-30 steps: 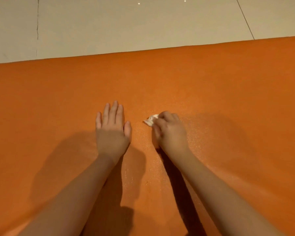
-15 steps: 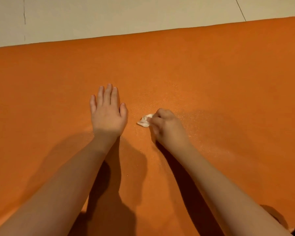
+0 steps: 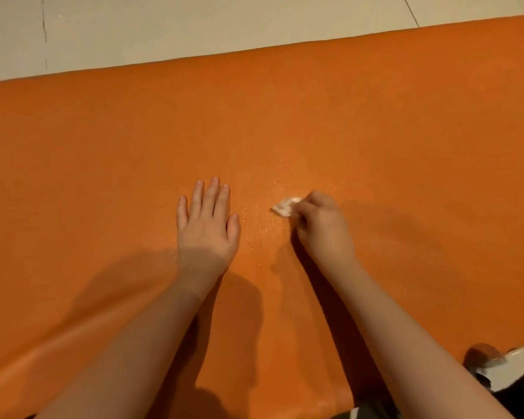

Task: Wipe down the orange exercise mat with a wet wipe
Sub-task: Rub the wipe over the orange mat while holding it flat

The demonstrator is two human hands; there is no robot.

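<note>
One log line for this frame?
left hand: flat on mat | right hand: holds wipe on mat | stage: wiping

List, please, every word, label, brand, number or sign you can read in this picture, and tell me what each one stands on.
There is no readable text.
The orange mat is plain, with no logo in view.
The wet wipe, pinched in the right hand, shows no print.
The floor tiles are unmarked.

Single head view.
It looks forward and down, close above the left hand [image 3: 206,228] and right hand [image 3: 324,229]; floor [image 3: 194,25] beyond them.
</note>
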